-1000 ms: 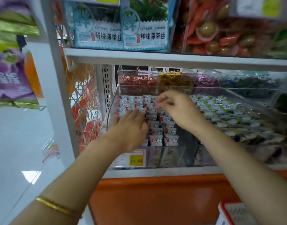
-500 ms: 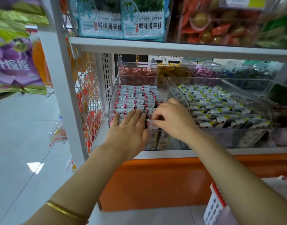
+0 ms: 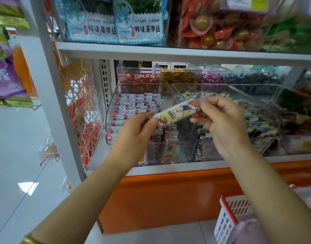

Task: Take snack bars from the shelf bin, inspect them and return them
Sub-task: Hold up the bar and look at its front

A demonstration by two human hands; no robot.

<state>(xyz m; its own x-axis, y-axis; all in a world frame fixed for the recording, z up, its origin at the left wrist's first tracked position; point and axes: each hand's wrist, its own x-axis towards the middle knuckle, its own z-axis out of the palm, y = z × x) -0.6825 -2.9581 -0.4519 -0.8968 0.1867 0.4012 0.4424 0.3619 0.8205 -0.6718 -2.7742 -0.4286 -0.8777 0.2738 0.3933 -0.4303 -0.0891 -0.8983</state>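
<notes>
A long snack bar [image 3: 177, 112] in a pale yellow wrapper with a cartoon figure is held up in front of the shelf, tilted up to the right. My left hand [image 3: 135, 132] pinches its lower left end. My right hand [image 3: 221, 124] pinches its upper right end between thumb and fingers. Behind and below it stands the clear shelf bin [image 3: 110, 118], filled with several rows of snack bars [image 3: 132, 106] in grey wrappers with red dots.
A second clear bin [image 3: 267, 131] of dark-wrapped bars sits to the right. Smaller bins of wrapped candy [image 3: 139, 80] line the back. A white shelf board [image 3: 168, 51] runs overhead. A red-and-white basket [image 3: 228, 217] stands at the lower right, below the orange base [image 3: 168, 194].
Both hands have drawn back out of the bin and lifted one bar between them; before, they lay on the rows of bars inside it.
</notes>
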